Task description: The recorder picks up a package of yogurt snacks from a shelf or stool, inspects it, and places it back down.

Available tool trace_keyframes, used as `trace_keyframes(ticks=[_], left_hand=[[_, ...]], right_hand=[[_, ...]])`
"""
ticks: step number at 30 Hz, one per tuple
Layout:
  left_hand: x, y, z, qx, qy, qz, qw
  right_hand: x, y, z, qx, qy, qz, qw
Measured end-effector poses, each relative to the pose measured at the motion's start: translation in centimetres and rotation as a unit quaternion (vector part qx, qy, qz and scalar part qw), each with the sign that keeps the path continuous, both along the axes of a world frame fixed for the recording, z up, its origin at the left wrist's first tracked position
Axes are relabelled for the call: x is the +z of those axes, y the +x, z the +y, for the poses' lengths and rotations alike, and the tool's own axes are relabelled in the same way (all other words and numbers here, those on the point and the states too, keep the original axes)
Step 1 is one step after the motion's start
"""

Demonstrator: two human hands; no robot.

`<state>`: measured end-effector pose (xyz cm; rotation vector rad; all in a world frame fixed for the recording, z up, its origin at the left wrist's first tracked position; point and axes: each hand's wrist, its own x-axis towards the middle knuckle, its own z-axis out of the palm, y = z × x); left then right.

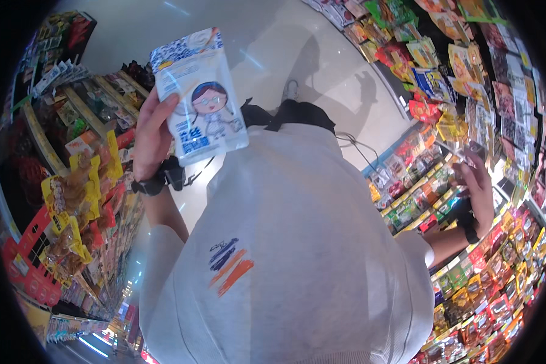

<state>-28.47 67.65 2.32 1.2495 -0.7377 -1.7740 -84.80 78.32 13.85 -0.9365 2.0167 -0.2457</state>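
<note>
My left hand (157, 129) grips a white and blue plastic snack pouch (204, 100) by its left edge, thumb across the front. The pouch is held tilted at about waist height, its face towards me. A cartoon figure with braids and glasses is printed on it, along with blue writing. Off to the right, my right hand (477, 186) is raised beside the product shelves, fingers apart and bent. Nothing plainly shows in it; whether its fingertips touch the packets behind is unclear. Both wrists wear black straps, with a dark device on the left one.
Shelves of packaged snacks (473, 282) run along my right side, with hanging packets (464, 68) farther forward. On the left stands another rack, with yellow snack bags (75, 191) jutting out. Pale floor (259, 45) stretches ahead, and a dark cable (359, 143) hangs near my right hip.
</note>
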Motion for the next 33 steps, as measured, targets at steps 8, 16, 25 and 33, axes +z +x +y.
trace_keyframes(ticks=[8,16,25,33], left_hand=[[0.7,-2.7,-8.4,0.017,-0.078,0.126,0.989],[3.1,1.5,-18.0,0.076,-0.177,0.139,0.971],[1.6,10.0,-26.6,0.104,-0.189,-0.004,0.977],[-2.3,17.5,-32.3,0.272,-0.083,-0.068,0.956]], right_hand=[[-1.0,11.6,-18.3,0.194,-0.097,-0.212,0.953],[-2.8,30.3,-34.8,0.297,-0.247,-0.35,0.853],[-8.3,45.4,-46.4,0.299,-0.122,-0.5,0.804],[-12.3,55.7,-56.8,0.374,-0.028,-0.514,0.771]])
